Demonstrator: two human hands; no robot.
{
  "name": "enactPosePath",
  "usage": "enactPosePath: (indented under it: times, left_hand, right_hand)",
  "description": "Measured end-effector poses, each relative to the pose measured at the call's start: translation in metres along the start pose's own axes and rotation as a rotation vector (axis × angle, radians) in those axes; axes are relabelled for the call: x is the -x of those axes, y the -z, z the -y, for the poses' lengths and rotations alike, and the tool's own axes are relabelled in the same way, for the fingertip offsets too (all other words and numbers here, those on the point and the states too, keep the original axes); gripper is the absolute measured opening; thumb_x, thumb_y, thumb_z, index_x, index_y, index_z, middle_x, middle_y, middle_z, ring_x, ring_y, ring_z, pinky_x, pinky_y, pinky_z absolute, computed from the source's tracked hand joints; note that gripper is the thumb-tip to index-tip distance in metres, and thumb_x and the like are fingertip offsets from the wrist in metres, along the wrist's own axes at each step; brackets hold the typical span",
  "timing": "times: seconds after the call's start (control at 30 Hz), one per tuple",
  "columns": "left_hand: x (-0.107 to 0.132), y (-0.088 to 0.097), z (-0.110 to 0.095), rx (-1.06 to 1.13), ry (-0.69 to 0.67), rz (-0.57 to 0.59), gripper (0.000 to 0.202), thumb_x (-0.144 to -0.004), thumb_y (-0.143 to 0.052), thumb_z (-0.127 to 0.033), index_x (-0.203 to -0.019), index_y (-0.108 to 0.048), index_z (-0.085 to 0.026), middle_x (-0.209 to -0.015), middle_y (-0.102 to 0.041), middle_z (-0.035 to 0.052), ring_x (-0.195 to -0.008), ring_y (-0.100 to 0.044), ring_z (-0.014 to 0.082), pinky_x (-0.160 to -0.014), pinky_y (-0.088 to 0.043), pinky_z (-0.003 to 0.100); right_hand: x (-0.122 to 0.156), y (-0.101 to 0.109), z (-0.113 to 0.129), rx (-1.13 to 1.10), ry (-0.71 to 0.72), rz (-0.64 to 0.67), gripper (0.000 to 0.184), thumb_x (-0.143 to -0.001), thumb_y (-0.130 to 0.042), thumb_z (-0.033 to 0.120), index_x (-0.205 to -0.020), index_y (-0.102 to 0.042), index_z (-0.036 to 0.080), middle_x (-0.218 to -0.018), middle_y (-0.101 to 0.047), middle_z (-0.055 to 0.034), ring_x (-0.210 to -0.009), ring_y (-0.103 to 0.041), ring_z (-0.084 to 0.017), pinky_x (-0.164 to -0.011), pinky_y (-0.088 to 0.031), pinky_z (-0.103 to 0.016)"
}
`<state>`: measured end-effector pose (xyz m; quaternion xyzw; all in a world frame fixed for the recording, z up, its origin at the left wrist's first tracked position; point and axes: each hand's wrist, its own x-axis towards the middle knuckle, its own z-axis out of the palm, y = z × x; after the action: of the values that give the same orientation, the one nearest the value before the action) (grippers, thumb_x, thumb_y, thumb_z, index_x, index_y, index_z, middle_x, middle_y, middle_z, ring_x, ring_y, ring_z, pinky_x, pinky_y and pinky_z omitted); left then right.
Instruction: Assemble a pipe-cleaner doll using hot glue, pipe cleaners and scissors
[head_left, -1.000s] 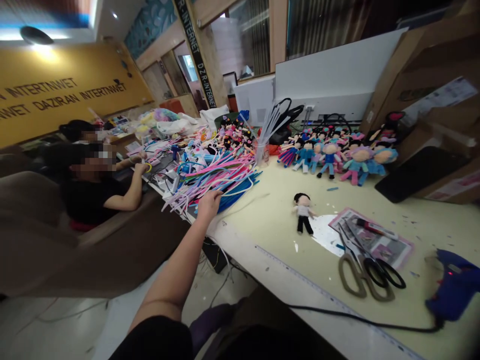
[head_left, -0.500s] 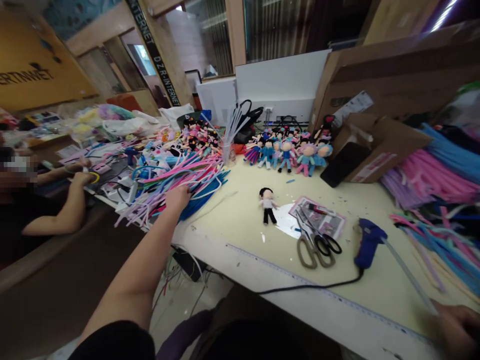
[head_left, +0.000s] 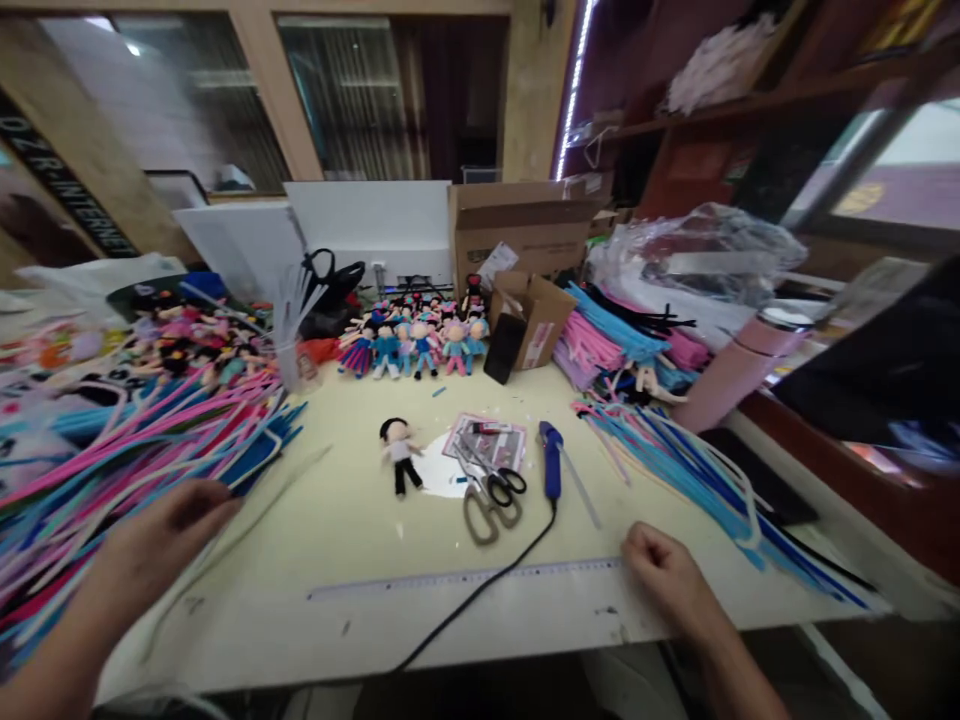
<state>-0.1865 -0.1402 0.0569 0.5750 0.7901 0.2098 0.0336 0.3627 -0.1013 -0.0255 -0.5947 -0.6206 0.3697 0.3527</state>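
Observation:
My left hand (head_left: pixel 161 540) hangs over the right edge of a heap of coloured pipe cleaners (head_left: pixel 82 500). Its fingers are curled toward the thumb; what they hold, if anything, is hidden. A thin pale stem (head_left: pixel 277 505) runs past its fingertips. My right hand (head_left: pixel 664 575) is a closed fist at the table's front right, beside the end of a printed ruler strip (head_left: pixel 465 578), with nothing showing in it. Between the hands lie a small black-haired doll (head_left: pixel 401 457), scissors (head_left: pixel 484 490) and a blue glue gun (head_left: pixel 551 460) with a translucent glue stick (head_left: pixel 583 490).
Finished dolls (head_left: pixel 420 345) stand at the back beside a cup of glue sticks (head_left: pixel 289 340). Cardboard boxes (head_left: pixel 517 230) rise behind. More pipe cleaners (head_left: pixel 667 470) and a pink bottle (head_left: pixel 742 370) stand right. The glue gun's black cord (head_left: pixel 480 590) crosses the front edge.
The view has swung right. My left hand has drawn back from the pipe cleaner heap toward me. My right hand, blurred at the frame edge before, now shows fully as a fist.

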Motion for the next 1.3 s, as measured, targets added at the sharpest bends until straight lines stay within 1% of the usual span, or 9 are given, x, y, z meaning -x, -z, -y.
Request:
enactPosePath:
  times: [0.17, 0.23, 0.3, 0.4, 0.5, 0.87, 0.97, 1.1, 1.3]
  left_hand:
    - [0.035, -0.056, -0.084, 0.146, -0.603, 0.100, 0.009, -0.079, -0.052, -0.039, -0.074, -0.056, -0.033, -0.059, -0.059, -0.0103, -0.050, -0.055, 0.0113, -0.048, -0.044, 0.022]
    - [0.052, -0.075, -0.117, 0.113, -0.829, 0.116, 0.013, -0.084, -0.049, -0.025, -0.077, -0.059, -0.029, -0.067, -0.062, -0.0030, -0.058, -0.057, 0.0128, -0.051, -0.044, 0.023]
    - [0.069, -0.087, -0.146, 0.077, -1.025, 0.089, 0.017, -0.085, -0.045, -0.018, -0.076, -0.058, -0.026, -0.066, -0.061, 0.0001, -0.057, -0.055, 0.0137, -0.050, -0.041, 0.025]
    - [0.090, -0.091, -0.176, 0.036, -1.183, 0.089, 0.017, -0.087, -0.046, -0.018, -0.074, -0.057, -0.022, -0.063, -0.056, 0.0014, -0.054, -0.050, 0.0144, -0.050, -0.037, 0.027]
    - [0.097, -0.089, -0.185, 0.033, -1.231, 0.139, 0.015, -0.089, -0.045, -0.020, -0.085, -0.060, -0.020, -0.069, -0.059, 0.0022, -0.059, -0.052, 0.0146, -0.054, -0.037, 0.028]
    - [0.091, -0.088, -0.154, 0.276, -0.870, 0.388, 0.024, -0.091, -0.045, -0.033, -0.088, -0.065, -0.020, -0.076, -0.064, 0.0031, -0.072, -0.059, 0.0126, -0.066, -0.042, 0.022]
    - [0.058, -0.092, -0.139, 0.352, -0.580, 0.345, 0.021, -0.088, -0.051, -0.034, -0.083, -0.066, -0.020, -0.080, -0.067, 0.0029, -0.074, -0.060, 0.0136, -0.069, -0.043, 0.023]
    - [-0.009, -0.103, -0.110, 0.184, -0.097, 0.102, 0.020, -0.084, -0.053, -0.035, -0.083, -0.067, -0.021, -0.084, -0.068, 0.0039, -0.077, -0.060, 0.0178, -0.069, -0.042, 0.026]
    - [-0.064, -0.127, -0.102, 0.209, 0.156, 0.228, 0.037, -0.075, -0.056, -0.053, -0.070, -0.064, -0.018, -0.079, -0.068, 0.0087, -0.083, -0.061, 0.0235, -0.068, -0.043, 0.028]
  right_hand:
    - [0.041, -0.027, 0.044, -0.157, -0.034, 0.454, 0.006, -0.068, -0.057, 0.018, -0.071, -0.052, 0.018, -0.065, -0.050, 0.0040, -0.060, -0.045, -0.010, -0.055, -0.035, -0.021]
    - [0.050, -0.045, 0.062, -0.289, -0.046, 0.543, 0.036, -0.070, -0.060, 0.019, -0.106, -0.056, 0.021, -0.085, -0.061, 0.0009, -0.064, -0.054, -0.010, -0.058, -0.039, -0.021]
    - [0.053, -0.064, 0.075, -0.387, -0.033, 0.606, 0.045, -0.076, -0.057, 0.023, -0.120, -0.051, 0.022, -0.096, -0.063, -0.0017, -0.066, -0.060, -0.011, -0.058, -0.041, -0.021]
    - [0.054, -0.085, 0.086, -0.421, -0.018, 0.609, 0.033, -0.080, -0.052, 0.023, -0.111, -0.059, 0.019, -0.080, -0.064, -0.0001, -0.064, -0.061, -0.012, -0.060, -0.043, -0.023]
    - [0.054, -0.095, 0.089, -0.309, 0.039, 0.580, 0.024, -0.082, -0.048, 0.020, -0.098, -0.066, 0.018, -0.066, -0.060, 0.0017, -0.062, -0.058, -0.013, -0.063, -0.044, -0.024]
    - [0.037, -0.113, 0.088, -0.013, 0.229, 0.626, 0.024, -0.088, -0.048, 0.030, -0.102, -0.065, 0.022, -0.074, -0.066, -0.0001, -0.069, -0.061, -0.016, -0.067, -0.044, -0.027]
    - [0.028, -0.119, 0.084, 0.121, 0.321, 0.510, 0.023, -0.090, -0.044, 0.033, -0.097, -0.063, 0.023, -0.088, -0.068, -0.0031, -0.080, -0.062, -0.019, -0.073, -0.044, -0.031]
    - [0.012, -0.125, 0.078, 0.231, 0.428, 0.283, 0.023, -0.091, -0.042, 0.033, -0.091, -0.062, 0.023, -0.091, -0.064, -0.0054, -0.088, -0.059, -0.021, -0.077, -0.044, -0.033]
    - [-0.012, -0.147, 0.088, 0.407, 0.568, 0.186, 0.022, -0.091, -0.043, 0.028, -0.087, -0.063, 0.022, -0.086, -0.060, -0.0067, -0.087, -0.055, -0.023, -0.078, -0.042, -0.035]
